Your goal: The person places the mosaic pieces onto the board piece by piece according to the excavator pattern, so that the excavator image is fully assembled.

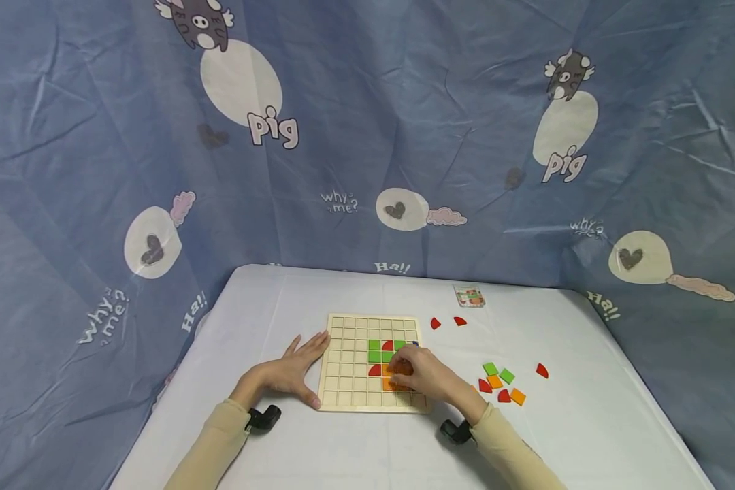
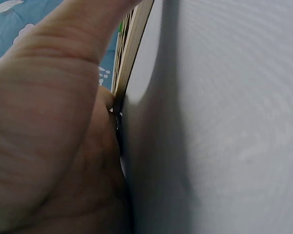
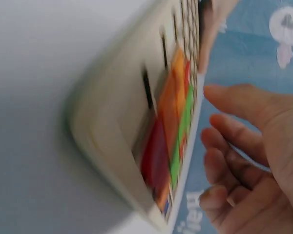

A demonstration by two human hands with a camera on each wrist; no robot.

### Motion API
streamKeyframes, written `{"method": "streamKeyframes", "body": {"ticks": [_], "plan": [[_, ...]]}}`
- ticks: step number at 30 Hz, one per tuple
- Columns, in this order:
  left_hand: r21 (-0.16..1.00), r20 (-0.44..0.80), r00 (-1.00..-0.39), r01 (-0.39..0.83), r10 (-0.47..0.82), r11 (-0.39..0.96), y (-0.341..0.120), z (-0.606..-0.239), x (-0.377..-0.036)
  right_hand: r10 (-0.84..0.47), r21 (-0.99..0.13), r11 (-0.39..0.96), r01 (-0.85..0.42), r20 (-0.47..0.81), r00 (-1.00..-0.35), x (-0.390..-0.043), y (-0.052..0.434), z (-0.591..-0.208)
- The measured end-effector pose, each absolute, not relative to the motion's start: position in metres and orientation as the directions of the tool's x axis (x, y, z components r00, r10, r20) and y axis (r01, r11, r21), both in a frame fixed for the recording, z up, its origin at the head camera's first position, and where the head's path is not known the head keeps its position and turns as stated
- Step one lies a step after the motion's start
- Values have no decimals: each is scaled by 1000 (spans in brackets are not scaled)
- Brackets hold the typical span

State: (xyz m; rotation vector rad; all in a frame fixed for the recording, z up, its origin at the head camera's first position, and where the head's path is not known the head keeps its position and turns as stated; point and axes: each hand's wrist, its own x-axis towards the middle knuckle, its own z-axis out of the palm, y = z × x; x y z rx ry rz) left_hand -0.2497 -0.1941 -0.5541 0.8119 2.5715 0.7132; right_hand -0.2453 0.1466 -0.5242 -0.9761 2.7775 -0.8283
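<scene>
Wooden grid board (image 1: pixel 349 367), partly filled with green, red, orange tiles; left hand (image 1: pixel 290 371) spread flat against its left edge, right hand (image 1: pixel 422 374) resting fingers loosely curled on orange tiles (image 1: pixel 394 384).

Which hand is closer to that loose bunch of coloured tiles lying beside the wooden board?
Right. The right hand rests over the board, near the loose tiles; the left hand presses the board's far edge.

White-covered table (image 1: pixel 355 449), wooden grid board (image 1: pixel 343 381) lay near its middle, loose red, green and orange tiles (image 1: pixel 501 384) scattered right of it, small card (image 1: pixel 469 296) rested farther back
</scene>
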Motion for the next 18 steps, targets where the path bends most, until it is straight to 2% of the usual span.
{"method": "streamKeyframes", "body": {"ticks": [4,8,13,18], "plan": [[564,-174,-776,426,607,707,-193,-553,-250,-457,-571,681,-459,158,-875,-264,164,-517],[566,-173,-773,429,611,704,-193,-552,-249,-321,-590,723,-359,173,-931,-289,186,-518],[563,-168,-774,432,610,704,-193,-551,-249,-211,-582,772,-256,145,-967,-317,207,-527],[570,-173,-777,422,606,705,-192,-552,-249,-155,-593,788,-168,74,-985,-332,216,-535]]}}
